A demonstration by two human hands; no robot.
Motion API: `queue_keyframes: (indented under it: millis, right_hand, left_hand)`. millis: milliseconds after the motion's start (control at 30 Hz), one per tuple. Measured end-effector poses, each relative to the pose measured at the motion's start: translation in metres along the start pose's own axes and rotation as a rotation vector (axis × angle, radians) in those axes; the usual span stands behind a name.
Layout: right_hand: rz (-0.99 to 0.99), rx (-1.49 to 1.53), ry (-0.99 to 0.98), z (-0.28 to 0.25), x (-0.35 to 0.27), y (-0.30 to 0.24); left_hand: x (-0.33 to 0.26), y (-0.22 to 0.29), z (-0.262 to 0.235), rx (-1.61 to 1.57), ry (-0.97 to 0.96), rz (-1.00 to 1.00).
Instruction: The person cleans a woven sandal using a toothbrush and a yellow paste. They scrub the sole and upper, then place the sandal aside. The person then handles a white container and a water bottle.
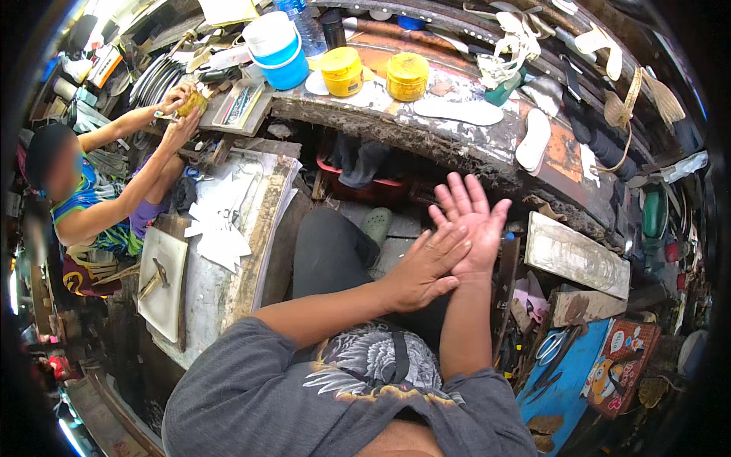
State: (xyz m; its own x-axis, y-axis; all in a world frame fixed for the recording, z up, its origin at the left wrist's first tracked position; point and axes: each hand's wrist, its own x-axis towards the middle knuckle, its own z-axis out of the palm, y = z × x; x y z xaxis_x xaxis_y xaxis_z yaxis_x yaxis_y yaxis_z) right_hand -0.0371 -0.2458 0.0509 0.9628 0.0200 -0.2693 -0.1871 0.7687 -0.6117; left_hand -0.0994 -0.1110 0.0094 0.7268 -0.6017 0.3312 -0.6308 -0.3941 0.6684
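My left hand lies across the base of my right palm, its fingers stretched out flat and nothing seen in them. My right hand is held palm up with its fingers spread, and nothing rests on it. Both hands are in front of my body, above my dark trousers. Beyond them is a worn bench bearing white shoe soles and two yellow tubs. The left palm is hidden against the right hand.
At left, a person holds a yellowish object. Beside them, white cut pieces lie on a low table. A blue-and-white water jug stands at the back. Scissors lie on a blue board at right.
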Motion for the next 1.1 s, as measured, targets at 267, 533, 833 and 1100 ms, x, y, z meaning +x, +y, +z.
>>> queue_keyframes:
  millis: [267, 533, 833, 1100]
  right_hand:
    - [-0.962, -0.859, -0.367, 0.039, -0.044, -0.007]
    - [-0.728, -1.276, -0.127, -0.057, -0.001, 0.052]
    - [-0.49, -1.735, -0.024, -0.143, -0.048, 0.062]
    - [-0.618, -1.697, 0.004, -0.149, -0.049, 0.063]
  left_hand:
    - [0.023, -0.004, -0.017, -1.527, 0.062, -0.723]
    - [0.021, 0.031, -0.075, -1.609, 0.133, -0.683]
    - [0.021, -0.037, -0.218, 0.104, 0.703, -0.197]
    - [0.083, -0.246, -0.403, 0.646, 0.922, -0.669]
